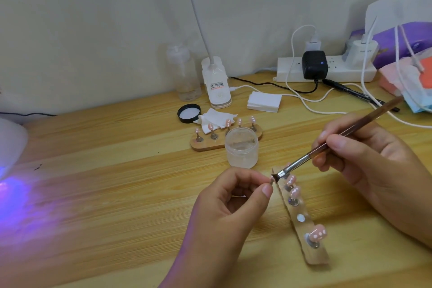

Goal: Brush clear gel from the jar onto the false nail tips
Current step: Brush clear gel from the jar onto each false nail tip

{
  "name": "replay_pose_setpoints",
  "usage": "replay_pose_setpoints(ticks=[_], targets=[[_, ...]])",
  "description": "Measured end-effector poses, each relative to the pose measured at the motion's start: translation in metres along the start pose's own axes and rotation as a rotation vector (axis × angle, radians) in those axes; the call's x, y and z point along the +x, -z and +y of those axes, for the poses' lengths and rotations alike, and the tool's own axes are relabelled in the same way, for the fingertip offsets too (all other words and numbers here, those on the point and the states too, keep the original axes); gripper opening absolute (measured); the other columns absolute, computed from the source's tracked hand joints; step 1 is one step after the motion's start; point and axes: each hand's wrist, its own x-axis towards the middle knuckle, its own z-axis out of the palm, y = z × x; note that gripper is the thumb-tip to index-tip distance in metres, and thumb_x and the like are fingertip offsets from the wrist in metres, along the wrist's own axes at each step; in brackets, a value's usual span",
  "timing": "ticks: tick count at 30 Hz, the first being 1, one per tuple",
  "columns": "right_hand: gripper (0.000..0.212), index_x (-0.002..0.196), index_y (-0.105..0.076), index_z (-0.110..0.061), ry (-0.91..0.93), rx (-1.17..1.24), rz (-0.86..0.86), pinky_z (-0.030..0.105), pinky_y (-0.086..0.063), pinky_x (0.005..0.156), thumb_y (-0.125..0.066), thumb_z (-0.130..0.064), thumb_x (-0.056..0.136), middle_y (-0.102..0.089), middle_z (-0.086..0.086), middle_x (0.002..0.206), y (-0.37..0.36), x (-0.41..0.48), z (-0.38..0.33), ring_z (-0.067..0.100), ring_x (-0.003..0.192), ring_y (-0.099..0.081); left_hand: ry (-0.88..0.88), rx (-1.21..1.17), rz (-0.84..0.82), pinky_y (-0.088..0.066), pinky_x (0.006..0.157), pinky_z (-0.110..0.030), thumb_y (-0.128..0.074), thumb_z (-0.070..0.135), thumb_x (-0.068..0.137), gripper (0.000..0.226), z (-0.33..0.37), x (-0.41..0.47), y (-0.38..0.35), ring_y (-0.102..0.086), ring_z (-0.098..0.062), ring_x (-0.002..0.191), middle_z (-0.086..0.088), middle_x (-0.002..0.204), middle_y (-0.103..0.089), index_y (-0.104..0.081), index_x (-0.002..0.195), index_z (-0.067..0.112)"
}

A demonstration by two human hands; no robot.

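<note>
My left hand [230, 201] pinches a small nail tip on its stand [271, 180] between thumb and forefinger; most of it is hidden. My right hand [364, 161] grips a brown-handled brush [311, 155], and its dark bristles touch the held tip. The open jar of clear gel [242, 148] stands just behind the hands. A near wooden holder [304, 220] carries pink dotted nail tips [318, 234] on stands, with some pegs bare. A second wooden holder [210, 144] behind the jar holds several pink tips.
The jar's black lid [189, 113] and a crumpled wipe [216, 120] lie behind the far holder. A lamp base [216, 86], clear bottle [185, 75], pad stack [264, 101], power strip [327, 70] and cables line the back. A UV lamp [10, 145] glows purple at left.
</note>
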Motion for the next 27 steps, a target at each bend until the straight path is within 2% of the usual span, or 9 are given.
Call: replay_pose_setpoints(ticks=[5,9,10,12,15,18,21,23,27], targets=[[0.034,0.081,-0.073,-0.024,0.000,-0.032,0.024,0.020,-0.054,0.064,-0.085,-0.051,0.064,-0.068,0.001,0.074,0.0019,0.0002,0.0011,0.012,0.067,-0.066,0.003,0.019,-0.003,-0.047,0.068,-0.011,-0.069,0.029,0.075,0.009,-0.0003,-0.0008,0.0009,-0.061,-0.002,0.074,-0.002,0.088,-0.072,-0.073,0.083,0.028],[0.019,0.080,-0.073,-0.025,-0.008,-0.061,0.060,0.019,-0.053,0.063,-0.082,-0.036,0.067,-0.067,0.001,0.073,0.0016,-0.0007,0.0010,0.011,0.066,-0.065,0.001,0.033,0.004,-0.049,0.068,-0.011,-0.069,0.031,0.075,0.010,-0.0001,-0.0012,0.0006,-0.064,-0.004,0.079,-0.003,0.095,-0.073,-0.072,0.084,0.029],[0.019,0.079,-0.073,-0.024,-0.018,-0.055,0.074,0.019,-0.053,0.063,-0.083,-0.036,0.068,-0.067,0.000,0.073,0.0005,-0.0006,-0.0005,0.011,0.066,-0.065,0.000,0.034,0.005,-0.049,0.068,-0.011,-0.069,0.031,0.075,0.009,-0.0001,-0.0013,0.0006,-0.066,-0.007,0.081,-0.003,0.095,-0.073,-0.072,0.084,0.029],[0.003,0.076,-0.073,-0.024,-0.032,-0.022,0.096,0.019,-0.053,0.061,-0.075,-0.026,0.078,-0.066,0.000,0.072,-0.0009,0.0012,-0.0014,0.011,0.064,-0.065,-0.002,0.037,0.005,-0.049,0.070,-0.013,-0.068,0.030,0.076,0.008,0.0001,-0.0017,0.0006,-0.068,-0.017,0.088,-0.004,0.095,-0.073,-0.072,0.083,0.029],[0.020,0.069,-0.073,-0.023,-0.059,0.055,0.124,0.018,-0.052,0.058,-0.057,-0.015,0.079,-0.064,0.001,0.069,0.0015,0.0017,-0.0014,0.011,0.060,-0.062,-0.011,0.045,-0.006,-0.049,0.069,-0.013,-0.069,0.030,0.076,0.007,0.0005,-0.0021,0.0003,-0.067,-0.015,0.087,-0.007,0.093,-0.071,-0.072,0.082,0.030],[0.023,0.066,-0.072,-0.022,-0.084,0.101,0.104,0.018,-0.051,0.055,-0.055,-0.013,0.078,-0.062,0.002,0.065,-0.0039,0.0007,-0.0048,0.010,0.057,-0.060,-0.015,0.047,-0.017,-0.047,0.066,-0.014,-0.069,0.030,0.076,0.005,0.0011,-0.0021,-0.0005,-0.061,-0.008,0.079,-0.009,0.088,-0.067,-0.072,0.081,0.030],[0.024,0.066,-0.072,-0.022,-0.077,0.079,0.064,0.019,-0.051,0.056,-0.054,-0.012,0.078,-0.062,0.002,0.064,-0.0057,-0.0007,-0.0033,0.011,0.056,-0.059,-0.020,0.042,-0.023,-0.045,0.062,-0.013,-0.069,0.028,0.076,0.004,0.0016,-0.0021,-0.0012,-0.055,-0.004,0.069,0.000,0.076,-0.064,-0.071,0.078,0.031],[0.024,0.067,-0.072,-0.022,-0.068,0.072,0.052,0.019,-0.051,0.056,-0.054,-0.012,0.078,-0.062,0.003,0.065,-0.0062,-0.0007,-0.0034,0.011,0.057,-0.060,-0.022,0.042,-0.023,-0.044,0.062,-0.013,-0.069,0.028,0.076,0.004,0.0019,-0.0023,-0.0014,-0.054,-0.003,0.068,0.008,0.075,-0.063,-0.071,0.077,0.032],[0.021,0.068,-0.072,-0.023,-0.069,0.056,0.047,0.019,-0.052,0.057,-0.056,-0.013,0.078,-0.063,0.003,0.066,-0.0061,-0.0006,-0.0024,0.011,0.057,-0.060,-0.024,0.048,-0.028,-0.044,0.060,-0.012,-0.070,0.028,0.076,0.004,0.0013,-0.0027,-0.0012,-0.054,-0.001,0.067,0.011,0.074,-0.063,-0.071,0.078,0.032]])
